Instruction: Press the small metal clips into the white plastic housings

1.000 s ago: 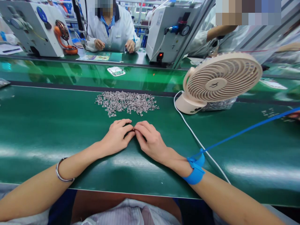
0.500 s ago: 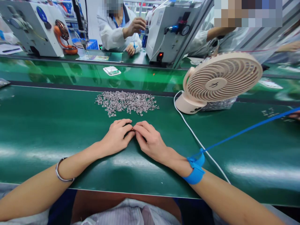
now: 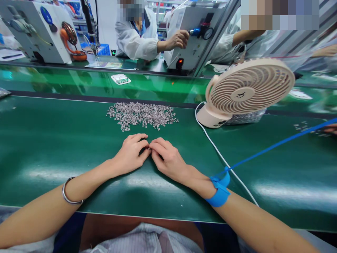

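My left hand point(image 3: 131, 153) and my right hand point(image 3: 168, 158) meet at the fingertips over the green work surface point(image 3: 52, 140). Thumb and index finger of each are pinched together, closed on something tiny between them that I cannot make out. Just beyond the fingertips lies a wide, loose pile of small metallic-looking parts point(image 3: 143, 115). A silver bangle point(image 3: 68, 193) circles my left forearm. Round my right wrist is a blue strap point(image 3: 219, 192), with a blue cord running off to the right.
A beige fan point(image 3: 247, 93) with a white cable stands at the right, before a bag of parts point(image 3: 247, 117). Behind, a green conveyor carries a white circuit piece point(image 3: 121, 79). Across it, a person's hand point(image 3: 179, 39) is at a grey machine point(image 3: 189, 31).
The white circuit piece on the conveyor has shifted left. The person opposite has moved a hand rightward to the machine. My fingers have shifted only slightly.
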`<move>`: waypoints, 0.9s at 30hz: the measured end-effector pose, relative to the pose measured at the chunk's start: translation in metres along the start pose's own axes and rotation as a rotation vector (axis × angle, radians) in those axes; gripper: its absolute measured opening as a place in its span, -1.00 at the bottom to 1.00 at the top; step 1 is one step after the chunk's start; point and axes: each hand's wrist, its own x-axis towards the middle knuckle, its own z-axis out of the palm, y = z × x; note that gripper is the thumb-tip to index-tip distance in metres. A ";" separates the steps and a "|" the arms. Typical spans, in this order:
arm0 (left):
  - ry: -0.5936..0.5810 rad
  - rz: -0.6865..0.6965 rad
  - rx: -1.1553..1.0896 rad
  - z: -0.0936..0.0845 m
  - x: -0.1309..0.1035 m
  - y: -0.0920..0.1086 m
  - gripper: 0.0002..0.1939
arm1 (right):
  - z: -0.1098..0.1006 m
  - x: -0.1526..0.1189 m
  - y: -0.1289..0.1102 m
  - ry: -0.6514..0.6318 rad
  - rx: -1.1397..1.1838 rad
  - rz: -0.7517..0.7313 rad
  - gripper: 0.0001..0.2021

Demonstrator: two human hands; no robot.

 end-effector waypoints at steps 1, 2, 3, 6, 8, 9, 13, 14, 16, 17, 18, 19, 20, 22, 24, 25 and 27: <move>0.000 -0.001 -0.001 0.000 0.000 0.000 -0.80 | 0.000 0.000 0.000 -0.001 -0.003 -0.001 -0.79; -0.001 -0.002 -0.003 0.000 0.000 0.000 -0.80 | 0.000 0.000 0.000 -0.002 -0.006 -0.001 -0.79; -0.003 -0.003 -0.005 -0.001 0.000 0.000 -0.80 | 0.000 0.000 0.001 -0.005 -0.009 -0.002 -0.79; -0.001 -0.007 -0.010 -0.001 0.000 0.001 -0.79 | 0.002 -0.001 0.001 -0.027 -0.019 0.000 -0.79; 0.007 -0.012 -0.015 -0.001 0.000 0.001 -0.79 | 0.002 -0.001 0.002 -0.035 -0.023 0.001 -0.79; 0.010 -0.014 -0.016 0.000 0.000 0.001 -0.79 | 0.003 -0.001 0.002 -0.037 -0.023 -0.001 -0.80; 0.027 -0.017 -0.023 -0.001 0.001 0.001 -0.77 | 0.004 -0.001 0.003 -0.048 -0.013 0.008 -0.84; 0.030 -0.015 -0.026 -0.001 0.001 0.001 -0.76 | 0.004 -0.001 0.003 -0.053 -0.010 0.012 -0.85; 0.032 -0.010 -0.033 -0.001 0.001 0.001 -0.75 | 0.003 -0.001 0.003 -0.060 -0.003 0.020 -0.87; 0.028 -0.009 -0.037 -0.001 0.001 0.002 -0.74 | 0.003 -0.001 0.003 -0.061 0.000 0.022 -0.89; 0.020 -0.008 -0.040 -0.001 0.001 0.002 -0.72 | 0.002 -0.001 0.002 -0.061 0.004 0.023 -0.90; 0.013 -0.008 -0.043 -0.002 0.001 0.003 -0.71 | 0.002 -0.001 0.002 -0.058 0.010 0.023 -0.90; 0.007 -0.008 -0.045 -0.002 0.001 0.003 -0.70 | 0.002 -0.001 0.002 -0.053 0.015 0.023 -0.91; -0.004 -0.001 -0.050 -0.003 0.001 0.004 -0.69 | 0.001 -0.001 0.001 -0.040 0.020 0.021 -0.91; -0.012 0.003 -0.052 -0.003 0.001 0.004 -0.69 | 0.001 -0.001 0.001 -0.029 0.014 0.020 -0.91; -0.017 0.004 -0.052 -0.003 0.001 0.004 -0.68 | 0.001 -0.001 0.001 -0.025 0.008 0.021 -0.90; -0.025 0.003 -0.054 -0.004 0.001 0.003 -0.68 | 0.002 -0.002 0.001 -0.022 -0.001 0.023 -0.89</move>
